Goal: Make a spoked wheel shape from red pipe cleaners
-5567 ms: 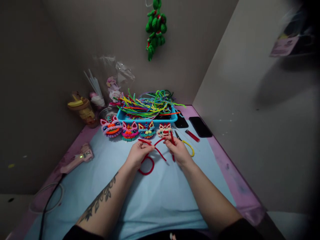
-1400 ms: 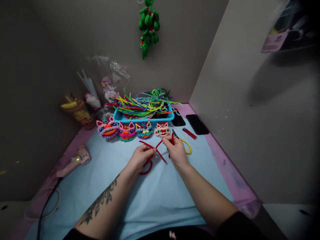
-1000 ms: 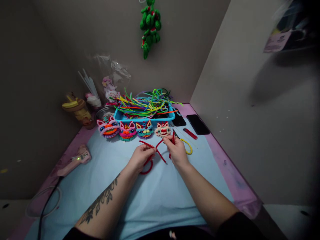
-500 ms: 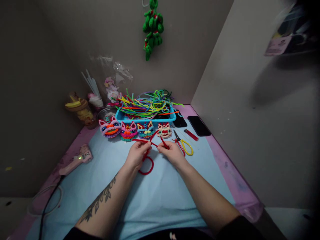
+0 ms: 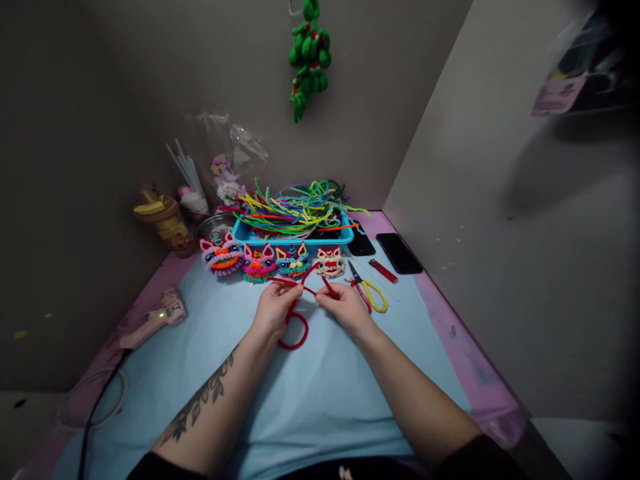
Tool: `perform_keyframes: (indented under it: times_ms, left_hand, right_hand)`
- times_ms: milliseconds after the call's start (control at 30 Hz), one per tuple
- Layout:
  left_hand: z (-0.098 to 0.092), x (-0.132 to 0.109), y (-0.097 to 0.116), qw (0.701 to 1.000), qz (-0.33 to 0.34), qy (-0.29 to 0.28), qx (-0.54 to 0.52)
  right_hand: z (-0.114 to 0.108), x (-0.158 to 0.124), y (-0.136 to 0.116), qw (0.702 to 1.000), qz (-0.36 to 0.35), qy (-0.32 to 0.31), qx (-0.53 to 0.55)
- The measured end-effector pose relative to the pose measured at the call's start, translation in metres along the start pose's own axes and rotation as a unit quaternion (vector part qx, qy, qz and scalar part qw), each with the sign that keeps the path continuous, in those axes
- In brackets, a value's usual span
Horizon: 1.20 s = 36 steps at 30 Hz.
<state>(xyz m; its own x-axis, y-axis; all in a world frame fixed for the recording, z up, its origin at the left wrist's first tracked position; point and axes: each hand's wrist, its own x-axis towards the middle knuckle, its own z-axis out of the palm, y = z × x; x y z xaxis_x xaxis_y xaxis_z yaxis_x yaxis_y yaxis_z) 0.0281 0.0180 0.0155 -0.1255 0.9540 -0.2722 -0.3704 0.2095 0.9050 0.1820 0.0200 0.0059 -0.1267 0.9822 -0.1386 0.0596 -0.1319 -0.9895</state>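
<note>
Hiding parts of the red fuzzy stems (image 5: 309, 290) inside the left grip (image 5: 273, 308) and right grip (image 5: 346, 308), so making their number hard to tell. Pinching them tightly in both, with thumb against fingers, and showing a loop (image 5: 307, 328) below the left. Holding them over blue cloth (image 5: 330, 387) on the pink bench (image 5: 463, 360), just in front of four fluffy animal heads (image 5: 260, 265). Cutting off the green hanging ornament (image 5: 310, 60) at the top edge and the black cable (image 5: 93, 410) at the bottom. Blurring the hanging bag (image 5: 593, 67) at upper right. Enclosing the bench with dim grey walls (image 5: 460, 167).
</note>
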Motion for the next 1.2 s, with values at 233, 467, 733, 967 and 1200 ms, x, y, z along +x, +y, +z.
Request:
perform_keyframes:
  times_ms: [233, 467, 733, 967, 1200]
  left_hand:
    - [-0.003, 0.001, 0.004, 1.0, 0.003, -0.008, 0.024]
    - [-0.013, 0.01, 0.013, 0.998, 0.013, 0.046, -0.042]
    - [-0.017, 0.013, 0.014, 0.995, -0.021, 0.054, -0.078]
    - [-0.012, 0.012, 0.004, 0.997, -0.026, -0.003, -0.071]
    - [-0.009, 0.006, 0.004, 0.999, 0.007, -0.008, -0.052]
  right_hand:
    - [-0.002, 0.004, 0.005, 1.0, -0.015, 0.003, 0.024]
    - [-0.026, 0.014, -0.002, 0.963, 0.021, 0.081, 0.256]
    - [-0.041, 0.014, -0.009, 0.966, -0.019, 0.1, 0.239]
    - [-0.012, 0.005, 0.004, 1.0, 0.001, -0.007, 0.009]
    - [-0.004, 0.002, 0.004, 0.994, -0.025, -0.036, -0.102]
